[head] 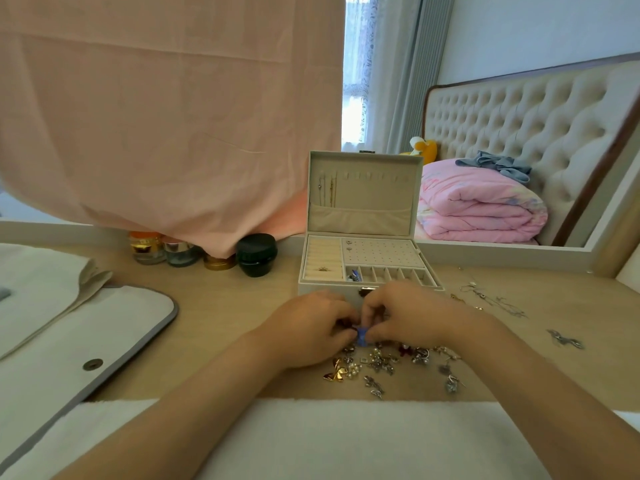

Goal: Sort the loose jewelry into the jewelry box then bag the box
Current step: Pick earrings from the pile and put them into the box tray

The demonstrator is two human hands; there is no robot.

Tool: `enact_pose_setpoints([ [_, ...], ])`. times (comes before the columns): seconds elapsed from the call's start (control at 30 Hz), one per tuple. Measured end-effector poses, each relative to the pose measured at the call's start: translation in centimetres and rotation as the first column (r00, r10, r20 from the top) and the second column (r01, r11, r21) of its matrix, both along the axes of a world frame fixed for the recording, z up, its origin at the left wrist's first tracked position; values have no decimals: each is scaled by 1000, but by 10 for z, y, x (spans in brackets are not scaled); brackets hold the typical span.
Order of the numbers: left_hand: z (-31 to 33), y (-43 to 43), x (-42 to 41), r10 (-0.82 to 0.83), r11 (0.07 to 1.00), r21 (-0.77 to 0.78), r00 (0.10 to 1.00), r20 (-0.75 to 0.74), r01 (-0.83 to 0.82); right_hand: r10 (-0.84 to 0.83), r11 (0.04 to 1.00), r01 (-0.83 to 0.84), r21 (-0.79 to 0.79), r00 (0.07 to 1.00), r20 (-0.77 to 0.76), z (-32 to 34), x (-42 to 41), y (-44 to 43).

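Note:
The cream jewelry box (pixel 367 268) stands open on the wooden desk, lid upright, with chains hanging in the lid, a ring in the ring rolls and a blue piece in one front slot. Just in front of it my left hand (pixel 311 327) and my right hand (pixel 412 317) meet, fingers curled, both pinching a small blue jewelry piece (pixel 362 336). A heap of loose jewelry (pixel 381 363) lies below my hands: gold bows, pearls, silver pieces. Thin chains (pixel 491 299) and a silver piece (pixel 566 340) lie to the right.
A cream bag with grey trim (pixel 86 334) lies flat at the left. Jars and bottles (pixel 256 254) stand at the back under a hanging pink cloth (pixel 173 116). A mirror behind the box reflects a bed. A white cloth (pixel 346 438) covers the near edge.

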State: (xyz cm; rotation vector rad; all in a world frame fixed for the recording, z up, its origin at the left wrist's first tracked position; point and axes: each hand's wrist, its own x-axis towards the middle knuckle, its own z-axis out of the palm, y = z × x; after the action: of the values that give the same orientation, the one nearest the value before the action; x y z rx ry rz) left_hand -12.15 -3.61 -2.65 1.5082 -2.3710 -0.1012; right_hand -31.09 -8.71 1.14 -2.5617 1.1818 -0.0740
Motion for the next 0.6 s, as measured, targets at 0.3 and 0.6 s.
enact_pose_setpoints([
  [0.3, 8, 2, -6, 143, 981, 192, 712, -688, -12, -256, 930, 46, 365, 792, 554, 9, -6, -4],
  [0.6, 19, 3, -3, 240, 958, 287, 595, -767, -17, -295, 901, -13, 433, 715, 634, 9, -7, -5],
])
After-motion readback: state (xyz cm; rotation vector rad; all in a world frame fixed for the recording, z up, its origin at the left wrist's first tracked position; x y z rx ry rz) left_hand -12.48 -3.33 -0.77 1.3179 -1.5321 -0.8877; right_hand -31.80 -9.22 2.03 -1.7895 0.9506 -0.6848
